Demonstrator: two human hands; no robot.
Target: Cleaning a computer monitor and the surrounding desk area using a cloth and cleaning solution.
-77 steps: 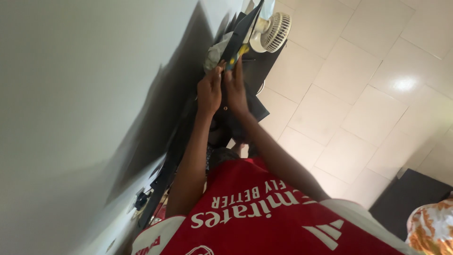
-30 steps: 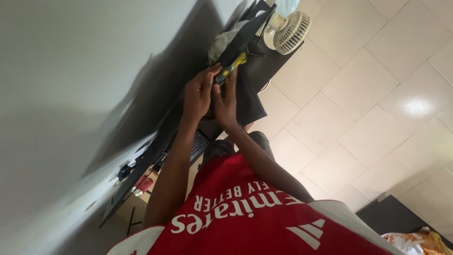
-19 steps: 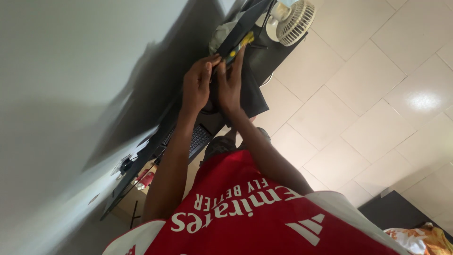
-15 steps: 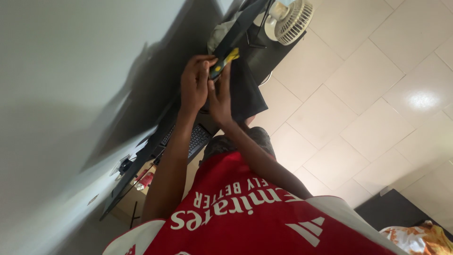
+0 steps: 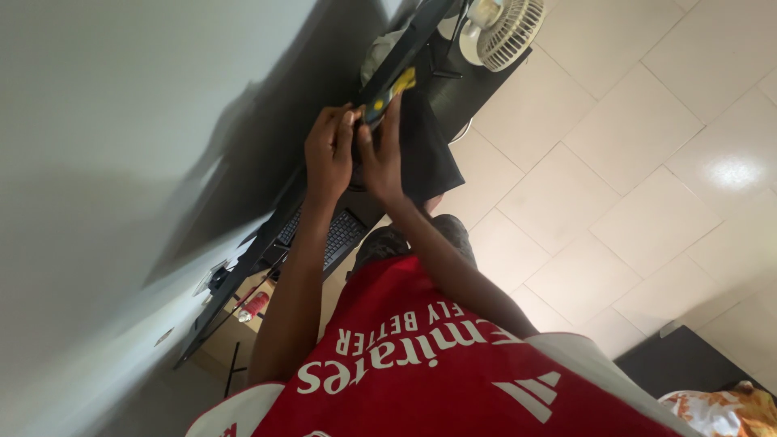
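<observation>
Both my hands are raised together in front of me, at the edge of a thin black panel [image 5: 421, 32]. My left hand [image 5: 326, 158] has its fingertips pinched at the lower end of a yellow and dark hand tool [image 5: 388, 89]. Beside it, my right hand [image 5: 380, 158] holds the same tool with fingers stretched up along it. The tool's tip is hidden against the panel. A black sheet [image 5: 429, 158] hangs just behind my right hand. My red shirt [image 5: 421, 372] fills the bottom of the view.
A white fan [image 5: 508, 23] and a grey cloth [image 5: 379, 57] sit on a black desk [image 5: 469, 81] past the hands. A keyboard [image 5: 338, 239] and a red can [image 5: 253, 306] lie lower left. White wall [image 5: 121, 121] on the left, tiled floor [image 5: 631, 162] on the right, dark cabinet [image 5: 688, 364] at the bottom right.
Both hands stay on the yellow tool. They dipped slightly and came back toward the panel edge, and the tool's angle shifted a little. The view drifted as my head moved.
</observation>
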